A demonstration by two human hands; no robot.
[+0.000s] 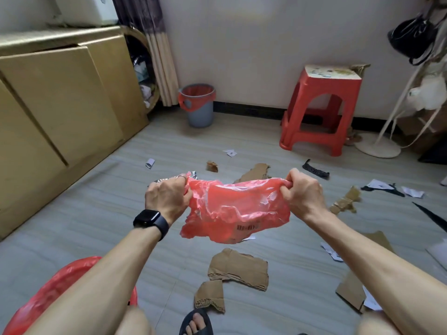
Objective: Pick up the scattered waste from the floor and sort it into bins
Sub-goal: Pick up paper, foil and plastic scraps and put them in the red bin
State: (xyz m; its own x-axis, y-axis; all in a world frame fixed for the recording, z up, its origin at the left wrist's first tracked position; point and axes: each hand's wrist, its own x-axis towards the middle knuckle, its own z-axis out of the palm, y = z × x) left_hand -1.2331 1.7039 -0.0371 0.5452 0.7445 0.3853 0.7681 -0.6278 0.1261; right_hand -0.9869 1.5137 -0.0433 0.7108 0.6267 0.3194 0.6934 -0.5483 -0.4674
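while hands (pixel 167 199) (pixel 303 194) pinch it, red bag (pixel 237 209) taut

1. Crumpled foil (pixel 193 175) beyond the left hand (pixel 167 199): mostly hidden by its knuckles.
2. Barcode label (pixel 246 227) on the red plastic bag (pixel 232 206), left of the right hand (pixel 302 192): unreadably small.
3. Second red bag (pixel 48 298) under the left forearm: cut by the frame edge.

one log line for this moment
bag: held up, stretched | left hand: grips bag | right hand: grips bag | cardboard: on floor
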